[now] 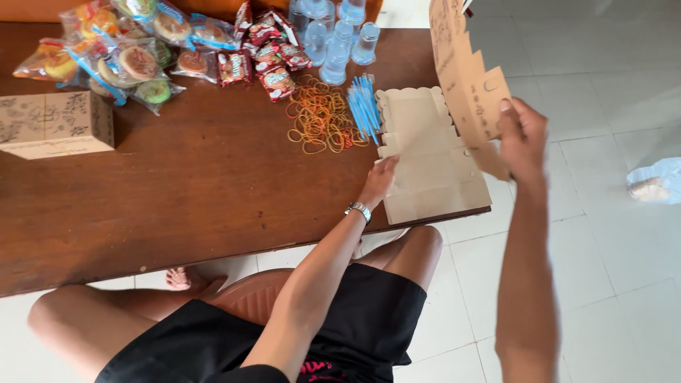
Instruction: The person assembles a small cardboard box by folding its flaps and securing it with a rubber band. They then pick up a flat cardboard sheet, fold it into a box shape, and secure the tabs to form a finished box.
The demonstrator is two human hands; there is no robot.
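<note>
My right hand (523, 136) grips a flat, unfolded brown cardboard box blank (464, 67) and lifts it upright off the table's right end. My left hand (379, 181), with a silver watch on its wrist, rests its fingertips on the stack of flat cardboard blanks (429, 159) that lies at the table's right edge. One assembled cardboard box (53, 124) with a drawn pattern stands at the far left of the wooden table (198, 191).
Beside the stack lie blue straws (364, 106) and a heap of orange and yellow rubber bands (319, 120). Further back are clear water cups (337, 35), red snack packets (266, 50) and bagged pastries (120, 50). A plastic bag (656, 181) lies on the tiled floor.
</note>
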